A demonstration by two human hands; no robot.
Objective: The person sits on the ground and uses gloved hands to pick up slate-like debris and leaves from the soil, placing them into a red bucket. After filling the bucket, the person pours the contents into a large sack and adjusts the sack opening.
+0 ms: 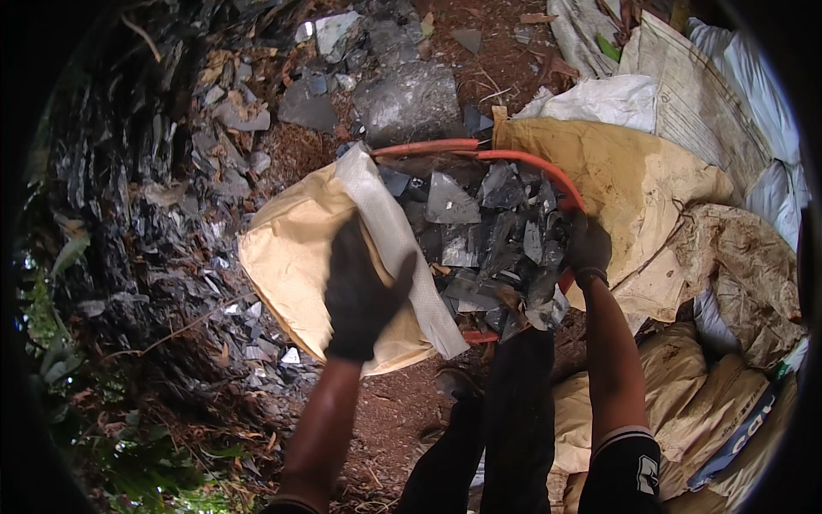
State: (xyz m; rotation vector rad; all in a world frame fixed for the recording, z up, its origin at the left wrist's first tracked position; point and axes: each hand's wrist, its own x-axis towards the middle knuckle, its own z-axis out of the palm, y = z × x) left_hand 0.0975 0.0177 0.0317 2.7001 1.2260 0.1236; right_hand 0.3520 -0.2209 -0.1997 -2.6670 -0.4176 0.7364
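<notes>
A round container with an orange-red rim (535, 163) is heaped with dark, jagged broken glass-like pieces (451, 200). Over its left side lies the pale woven mouth of a tan sack (287, 236). My left hand (364, 291), in a black glove and a little blurred, rests against or just over this sack with thumb and fingers spread, gripping nothing. On the container's right side my right hand (588, 248), also in a black glove, is closed around the rim. The sack's inside is hidden, and so are the right fingertips.
Sharp dark shards (154, 171) are piled along the left, and larger flat pieces (407, 98) lie beyond the container. Stained sacks (616, 171) and several bulky tan bags (676, 377) crowd the right. My legs (518, 411) stand close to the container's near side.
</notes>
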